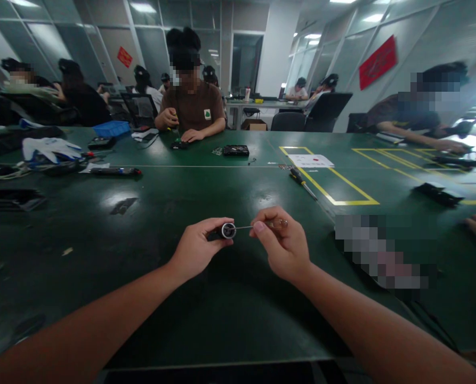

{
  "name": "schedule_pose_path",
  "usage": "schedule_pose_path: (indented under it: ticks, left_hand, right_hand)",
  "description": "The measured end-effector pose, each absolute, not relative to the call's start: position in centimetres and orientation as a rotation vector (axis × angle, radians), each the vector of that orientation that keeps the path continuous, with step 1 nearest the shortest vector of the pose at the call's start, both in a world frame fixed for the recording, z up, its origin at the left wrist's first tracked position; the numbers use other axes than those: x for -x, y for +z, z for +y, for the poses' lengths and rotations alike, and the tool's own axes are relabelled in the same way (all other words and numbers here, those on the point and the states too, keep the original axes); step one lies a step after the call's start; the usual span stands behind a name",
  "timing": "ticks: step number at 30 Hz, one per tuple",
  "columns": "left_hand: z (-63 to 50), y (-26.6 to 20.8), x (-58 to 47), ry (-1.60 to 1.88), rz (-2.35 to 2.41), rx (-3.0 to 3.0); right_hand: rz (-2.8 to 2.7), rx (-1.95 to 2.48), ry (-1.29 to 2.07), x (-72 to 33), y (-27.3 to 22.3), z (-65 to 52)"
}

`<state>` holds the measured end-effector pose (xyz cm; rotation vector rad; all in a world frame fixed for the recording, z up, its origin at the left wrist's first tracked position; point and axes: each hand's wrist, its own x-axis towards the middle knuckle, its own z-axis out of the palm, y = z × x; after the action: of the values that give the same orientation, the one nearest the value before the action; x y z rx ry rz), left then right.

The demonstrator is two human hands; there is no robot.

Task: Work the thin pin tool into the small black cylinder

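Between the thumb and fingers of my left hand [200, 246] is a small black cylindrical part [228, 231] with a silver rim, its round open end facing me. My right hand [283, 245] is closed around the clear amber handle of a small screwdriver [244, 228]. Its thin metal shaft points left and its tip reaches the rimmed end of the cylinder; whether it sits inside cannot be made out. Both hands are above the green table [174, 330]. Most of the cylinder's body is hidden by my left fingers.
A larger black-and-yellow screwdriver [303, 182] lies beyond my right hand, near a white paper [312, 160]. White gloves [51, 150], a blue tray [111, 129] and a pen-like tool [115, 172] lie left. Across the table a person [192, 106] handles black parts; a blurred-out object [377, 256] lies right.
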<state>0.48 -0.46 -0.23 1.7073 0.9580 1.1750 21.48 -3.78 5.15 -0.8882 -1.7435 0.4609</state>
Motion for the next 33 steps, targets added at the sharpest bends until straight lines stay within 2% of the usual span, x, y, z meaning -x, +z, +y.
schedule_pose_path:
  ticks: [33]
  left_hand:
    - [-0.4, 0.9, 0.2, 1.236, 1.014, -1.934]
  right_hand:
    - [-1.938, 0.859, 0.321, -21.4, 5.9, -4.0]
